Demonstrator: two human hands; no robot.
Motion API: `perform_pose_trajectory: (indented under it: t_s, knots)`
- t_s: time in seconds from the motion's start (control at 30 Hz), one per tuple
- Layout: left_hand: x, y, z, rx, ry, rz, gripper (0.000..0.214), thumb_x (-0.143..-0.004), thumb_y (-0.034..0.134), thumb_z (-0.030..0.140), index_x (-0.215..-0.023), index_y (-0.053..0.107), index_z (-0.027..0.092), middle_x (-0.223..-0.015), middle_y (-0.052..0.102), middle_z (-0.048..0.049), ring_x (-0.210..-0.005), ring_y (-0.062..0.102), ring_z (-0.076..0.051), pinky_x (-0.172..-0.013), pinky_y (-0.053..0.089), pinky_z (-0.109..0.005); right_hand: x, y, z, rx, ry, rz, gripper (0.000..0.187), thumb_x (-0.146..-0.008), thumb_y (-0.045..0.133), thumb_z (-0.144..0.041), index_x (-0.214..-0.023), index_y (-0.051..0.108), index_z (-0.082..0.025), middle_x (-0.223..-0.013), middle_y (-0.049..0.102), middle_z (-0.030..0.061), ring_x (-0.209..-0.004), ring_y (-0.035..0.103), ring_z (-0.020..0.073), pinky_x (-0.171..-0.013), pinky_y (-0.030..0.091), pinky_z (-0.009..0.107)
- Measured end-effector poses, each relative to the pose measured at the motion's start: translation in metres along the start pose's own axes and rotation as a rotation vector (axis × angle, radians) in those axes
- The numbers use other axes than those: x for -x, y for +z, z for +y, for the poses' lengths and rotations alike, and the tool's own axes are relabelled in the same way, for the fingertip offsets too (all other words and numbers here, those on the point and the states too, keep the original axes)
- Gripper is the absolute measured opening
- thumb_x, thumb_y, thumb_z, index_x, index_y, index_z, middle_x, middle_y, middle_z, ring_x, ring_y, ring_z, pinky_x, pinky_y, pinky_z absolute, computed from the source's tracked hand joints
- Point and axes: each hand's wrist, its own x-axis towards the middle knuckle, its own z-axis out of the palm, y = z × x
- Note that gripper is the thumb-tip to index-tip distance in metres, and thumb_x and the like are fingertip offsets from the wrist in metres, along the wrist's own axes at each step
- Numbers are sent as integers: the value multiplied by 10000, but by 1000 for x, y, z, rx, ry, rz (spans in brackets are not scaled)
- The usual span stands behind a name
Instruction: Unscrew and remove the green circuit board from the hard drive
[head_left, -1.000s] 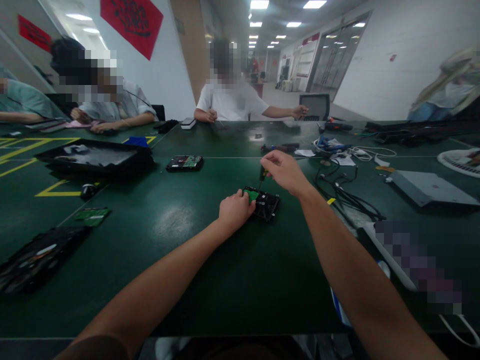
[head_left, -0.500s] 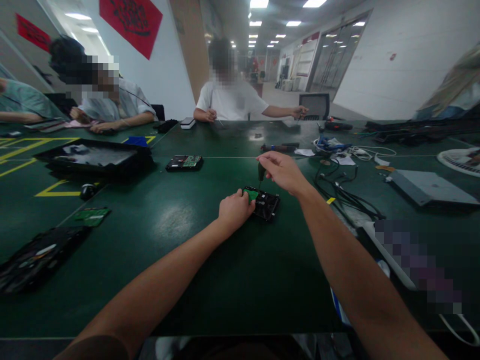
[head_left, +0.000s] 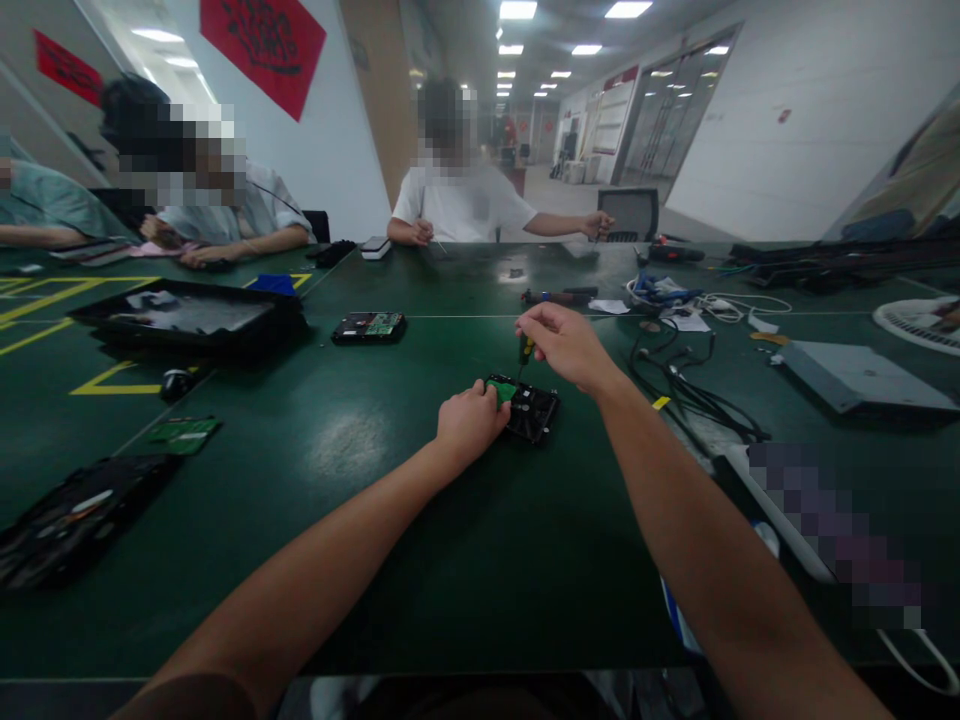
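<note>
A black hard drive (head_left: 534,410) with a small green circuit board (head_left: 502,390) lies on the dark green table (head_left: 390,500) in front of me. My left hand (head_left: 471,422) is curled against the drive's left edge, fingers closed on it. Just above, my right hand (head_left: 566,345) pinches a small screwdriver (head_left: 526,352) with a dark and yellow handle, held upright with its tip down on the drive.
A second hard drive (head_left: 370,326) lies further back, a black tray (head_left: 184,315) to the left, a green board (head_left: 184,430) and dark parts (head_left: 67,515) near left. Tangled cables (head_left: 690,390) and a grey box (head_left: 855,375) sit right. Other people sit across the table.
My right hand has shifted slightly while the screwdriver stays upright on the drive. The left hand has not moved.
</note>
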Motion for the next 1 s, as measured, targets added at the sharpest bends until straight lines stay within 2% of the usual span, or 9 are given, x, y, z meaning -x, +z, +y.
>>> perform_pose_trajectory:
  t_s: [0.2, 0.33, 0.5, 0.67, 0.87, 1.0]
  knots:
    - [0, 1, 0, -11, 1, 17, 458, -1036, 368, 500, -1125, 668, 165, -1147, 669, -114, -936, 708, -291, -704, 519, -369, 0, 1, 1, -12, 53, -10, 264, -995, 491, -381, -1052, 686, -211, -701, 655, 14, -570, 584, 128, -533, 451, 252]
    - [0, 1, 1, -17, -9, 14, 467, -1037, 358, 508, -1127, 668, 170, -1154, 670, -117, -926, 712, -292, -704, 520, -371, -1, 1, 3, 21, 17, 14, 238, -964, 554, -413, -1025, 681, -220, -824, 697, 27, -638, 598, 134, -560, 447, 258]
    - [0, 1, 0, -6, -6, 4, 475, -1041, 348, 509, -1149, 662, 169, -1181, 662, -132, -943, 709, -296, -710, 521, -374, -3, 0, 8, 65, 58, 102, 236, -921, 633, -440, -926, 638, -204, -911, 723, 56, -632, 604, 135, -565, 454, 271]
    - [0, -1, 0, 0, -7, 2, 461, -1041, 357, 505, -1144, 659, 172, -1176, 661, -123, -955, 706, -292, -727, 518, -366, -3, 0, 9, 8, -2, 25, 263, -978, 554, -466, -982, 650, -221, -1014, 728, 52, -605, 605, 114, -536, 465, 257]
    - [1, -2, 1, 2, -12, -12, 470, -1043, 350, 508, -1158, 658, 172, -1179, 659, -125, -964, 701, -283, -742, 514, -358, -4, 1, 11, -23, 20, 19, 267, -1012, 487, -401, -1089, 674, -227, -809, 699, 33, -628, 642, 139, -558, 495, 259]
    - [0, -2, 1, 9, -9, -12, 480, -1044, 343, 511, -1162, 658, 169, -1175, 660, -128, -965, 701, -289, -743, 515, -364, -3, -1, 9, 46, 24, 58, 220, -958, 592, -421, -999, 672, -221, -895, 722, 42, -668, 639, 140, -552, 480, 253]
